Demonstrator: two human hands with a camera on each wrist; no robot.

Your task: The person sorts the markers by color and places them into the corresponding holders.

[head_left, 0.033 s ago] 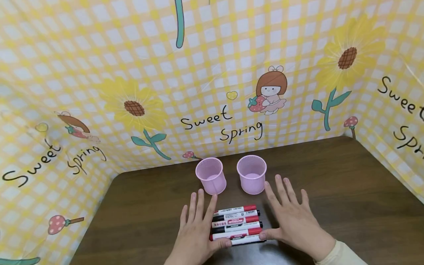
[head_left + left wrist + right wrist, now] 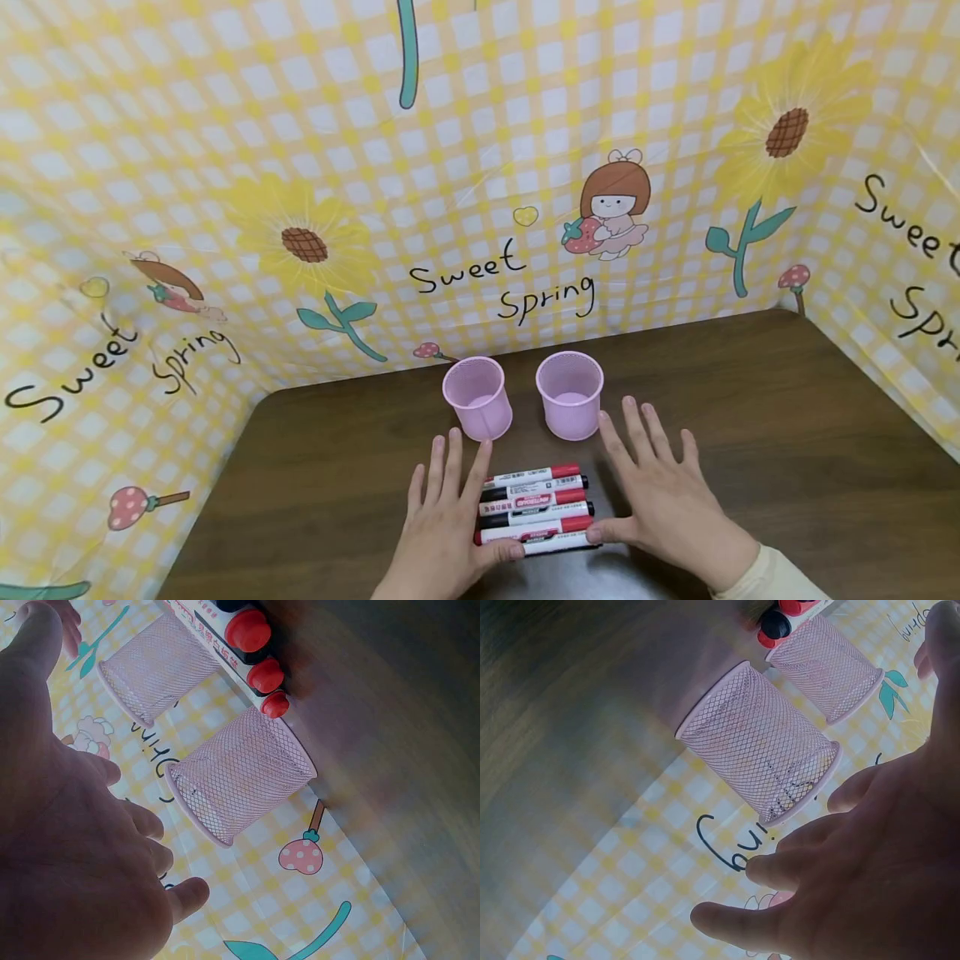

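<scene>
With left hand (image 2: 448,525) and right hand (image 2: 663,487) spread wide, gripping nothing, best pinch the markers (image 2: 534,502) between them singly, mid-barrel, clear of the cups (image 2: 572,422) ahead.

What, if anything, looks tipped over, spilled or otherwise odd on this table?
Nothing stands out. The left pink cup and right pink cup both stand upright on the table, and the markers lie neatly side by side. I see no spill or obvious damage.

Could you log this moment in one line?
left hand: spread beside markers; right hand: likewise; markers: lying side by side; pink cups: upright beyond
</scene>
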